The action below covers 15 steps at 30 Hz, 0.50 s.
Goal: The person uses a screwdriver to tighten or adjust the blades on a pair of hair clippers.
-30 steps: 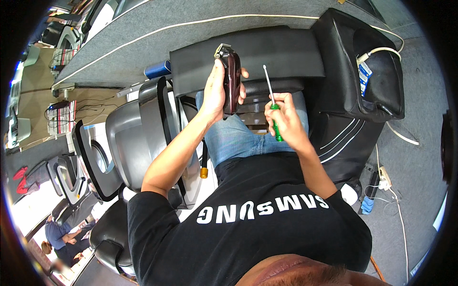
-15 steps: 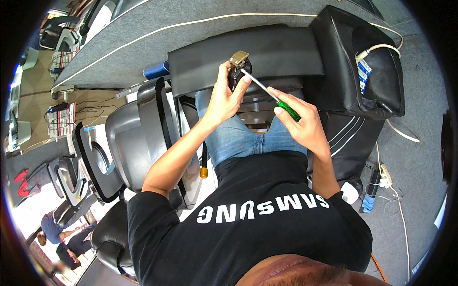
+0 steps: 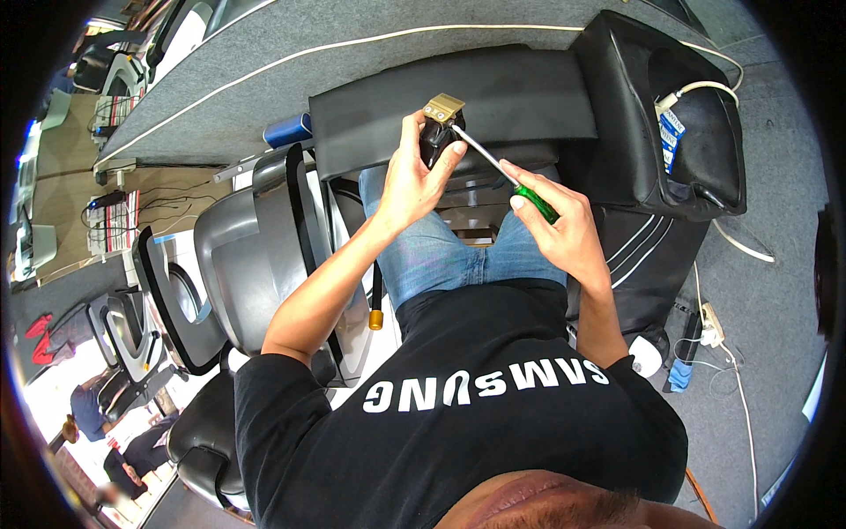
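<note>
The left hand (image 3: 412,183) gripped a dark hair clipper (image 3: 434,145) while the right hand (image 3: 568,231) held a green-handled screwdriver (image 3: 537,204).
A second earlier the two tools stood apart; by this moment the clipper had been turned, its gold-coloured blade (image 3: 443,108) facing up over the lap, and the screwdriver's tip was at its head just below, apparently bringing both tools into use together; whether it sat in a screw was too small to tell.

Probably a barbershop or salon: padded black barber chair (image 3: 227,251), gold-bladed hair clipper (image 3: 434,139).
</note>
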Available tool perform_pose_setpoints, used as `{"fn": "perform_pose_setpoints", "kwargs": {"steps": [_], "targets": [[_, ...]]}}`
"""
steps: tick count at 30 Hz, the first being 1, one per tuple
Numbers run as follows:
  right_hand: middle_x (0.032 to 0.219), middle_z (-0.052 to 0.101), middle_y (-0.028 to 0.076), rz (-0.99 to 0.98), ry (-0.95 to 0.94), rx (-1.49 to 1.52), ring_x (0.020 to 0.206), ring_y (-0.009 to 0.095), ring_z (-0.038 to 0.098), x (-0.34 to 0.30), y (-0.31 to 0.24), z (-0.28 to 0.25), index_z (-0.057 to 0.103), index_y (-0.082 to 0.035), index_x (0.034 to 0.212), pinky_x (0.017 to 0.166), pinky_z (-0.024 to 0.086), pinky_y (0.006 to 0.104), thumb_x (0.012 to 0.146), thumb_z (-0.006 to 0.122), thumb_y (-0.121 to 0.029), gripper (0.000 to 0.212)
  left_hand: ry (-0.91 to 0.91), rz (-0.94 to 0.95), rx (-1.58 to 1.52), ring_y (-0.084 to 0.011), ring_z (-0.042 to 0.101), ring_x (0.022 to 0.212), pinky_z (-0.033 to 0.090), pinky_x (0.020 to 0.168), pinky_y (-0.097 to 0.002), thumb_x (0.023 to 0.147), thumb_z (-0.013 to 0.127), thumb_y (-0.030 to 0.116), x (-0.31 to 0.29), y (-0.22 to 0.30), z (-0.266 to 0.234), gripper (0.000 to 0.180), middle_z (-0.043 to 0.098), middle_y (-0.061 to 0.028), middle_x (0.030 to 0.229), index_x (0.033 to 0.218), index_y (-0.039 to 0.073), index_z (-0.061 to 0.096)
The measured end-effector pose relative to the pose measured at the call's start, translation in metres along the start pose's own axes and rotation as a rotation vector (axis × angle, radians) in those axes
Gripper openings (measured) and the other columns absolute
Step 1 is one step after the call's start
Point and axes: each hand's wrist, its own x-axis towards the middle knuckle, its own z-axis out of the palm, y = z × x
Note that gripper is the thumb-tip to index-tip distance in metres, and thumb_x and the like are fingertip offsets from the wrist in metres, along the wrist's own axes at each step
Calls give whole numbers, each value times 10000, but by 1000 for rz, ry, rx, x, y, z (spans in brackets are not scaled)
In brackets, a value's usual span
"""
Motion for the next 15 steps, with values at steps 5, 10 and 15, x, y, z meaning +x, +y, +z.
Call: {"fn": "perform_pose_setpoints", "kwargs": {"steps": [5,10,15], "targets": [[1076,749,153,128,-61,-22,871,283,750,-3,-1,-10,691,-78,1429,796,575,351,1000,705,-98,429,-87,-101,251,-418,756,918,602,778,-470,998,779,351,2,17,-14,657,714,-270,1143,1448,5,448],[863,602,97,11,-22,-466,725,274,686,-13,14,-8,686,-197,1459,666,553,390,974,721,-90,498,-245,-98,480,-484,745,995,614,802,-512,1006,756,390,2,20,-17,680,711,-310,1157,1462,-4,440],[859,568,94,-54,37,-547,663,273,669,-28,29,6,664,-240,1487,597,537,419,955,731,-89,557,-312,-8,538,-481,741,980,622,788,-525,1018,727,412,-3,19,-16,668,711,-296,1158,1458,-6,448]]}}
